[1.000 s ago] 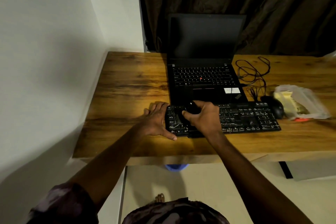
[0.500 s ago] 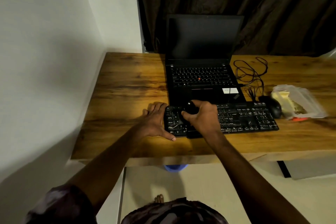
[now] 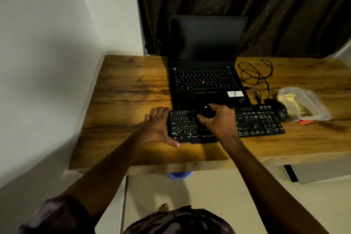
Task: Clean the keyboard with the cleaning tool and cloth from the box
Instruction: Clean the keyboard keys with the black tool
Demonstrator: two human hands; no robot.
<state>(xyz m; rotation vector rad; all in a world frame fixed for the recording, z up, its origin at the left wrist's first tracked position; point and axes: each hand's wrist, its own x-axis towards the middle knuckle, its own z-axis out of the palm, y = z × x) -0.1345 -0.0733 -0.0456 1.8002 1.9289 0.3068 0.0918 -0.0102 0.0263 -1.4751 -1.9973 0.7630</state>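
A black external keyboard (image 3: pixel 258 121) lies on the wooden desk (image 3: pixel 129 93) in front of an open laptop. My right hand (image 3: pixel 218 121) grips a small black cleaning tool (image 3: pixel 206 113) and holds it on the keys in the keyboard's left half. My left hand (image 3: pixel 157 127) lies flat at the keyboard's left end, fingers straight on the desk and thumb along the front edge. A clear plastic box (image 3: pixel 303 104) with yellowish contents sits at the right of the desk. What touches the keys under the tool is hidden.
The black laptop (image 3: pixel 205 78) stands open with a dark screen behind the keyboard. A black mouse (image 3: pixel 279 110) and tangled black cables (image 3: pixel 254 76) lie to its right. A white wall borders the desk on the left, a dark curtain hangs behind.
My right hand with the tool has shifted slightly over the left keys. My left hand stays at the keyboard's left end.
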